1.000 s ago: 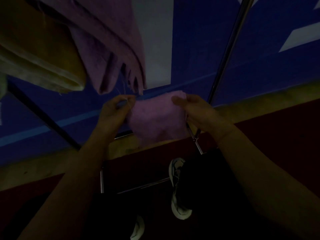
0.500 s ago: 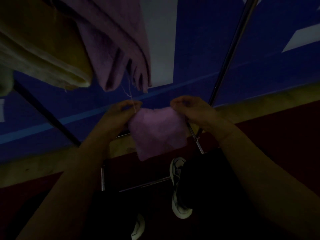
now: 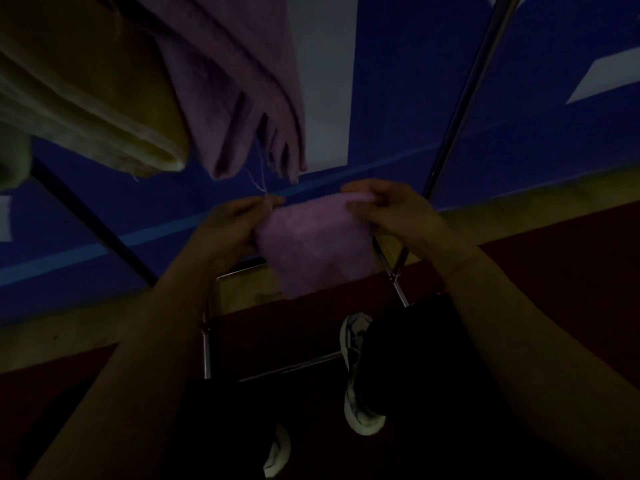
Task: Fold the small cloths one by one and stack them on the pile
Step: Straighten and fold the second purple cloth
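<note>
Pink cloth (image 3: 313, 247): being pinched at its top corners by the left hand (image 3: 230, 226) and right hand (image 3: 391, 213).
Hanging cloths (image 3: 221, 81): being cut off above.
Lighting: dim, detail being obscured.

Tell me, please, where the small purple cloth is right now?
In the head view the small purple cloth hangs mid-frame, pinched between the left hand and right hand, below the purple pile.

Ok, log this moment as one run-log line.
left hand: pinches corner of small pink fleecy cloth | right hand: pinches other top corner | cloth: hanging in air | folded purple cloth pile: above left
</note>
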{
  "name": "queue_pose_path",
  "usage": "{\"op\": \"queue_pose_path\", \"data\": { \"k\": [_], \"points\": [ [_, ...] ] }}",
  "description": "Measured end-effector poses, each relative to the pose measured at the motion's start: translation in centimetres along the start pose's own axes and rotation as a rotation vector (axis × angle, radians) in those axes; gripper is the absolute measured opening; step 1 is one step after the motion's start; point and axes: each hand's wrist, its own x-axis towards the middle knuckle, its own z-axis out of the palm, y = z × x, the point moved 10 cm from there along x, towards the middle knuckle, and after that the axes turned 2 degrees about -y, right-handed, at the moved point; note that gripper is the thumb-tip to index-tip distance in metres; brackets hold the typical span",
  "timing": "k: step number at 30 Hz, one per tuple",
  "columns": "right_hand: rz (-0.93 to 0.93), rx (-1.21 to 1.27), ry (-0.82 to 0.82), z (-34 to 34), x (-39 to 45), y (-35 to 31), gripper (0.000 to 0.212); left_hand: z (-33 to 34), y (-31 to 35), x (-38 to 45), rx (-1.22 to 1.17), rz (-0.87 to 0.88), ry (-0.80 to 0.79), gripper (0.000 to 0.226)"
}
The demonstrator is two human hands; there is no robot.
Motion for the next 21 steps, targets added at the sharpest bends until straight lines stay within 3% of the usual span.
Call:
{"op": "queue_pose_path", "data": {
  "k": [2, 6, 9, 12, 18, 21],
  "points": [
    [-0.031, -0.154, -0.065, 0.4, 0.0, 0.0, 0.033, -0.3, -0.5, -0.4, 0.116, -0.031, -0.033, 0.028],
    [-0.092, -0.442, -0.126, 1.2, -0.1, 0.5, 0.027, 1.7, -1.9, -1.3, 0.228, -0.121, -0.270, 0.057],
    [-0.099, -0.556, -0.177, 1.7, 0.0, 0.3, 0.028, 2.9, -1.7, -1.3, 0.466, -0.051, -0.356, 0.042],
    [-0.057, -0.637, -0.195, 1.6, 0.1, 0.8, 0.031, 2.7, -2.0, -1.0, 0.725, -0.032, -0.331, 0.040],
    [0.018, -0.766, -0.300, 2.5, -0.6, 1.9, 0.052, 3.3, -2.4, -0.9, 0.893, -0.022, -0.333, 0.033],
    [-0.007, -0.826, -0.274, 2.8, -0.6, 1.6, 0.046, 3.1, -2.4, -0.4, 1.014, 0.017, -0.302, 0.023]
  ]
}}
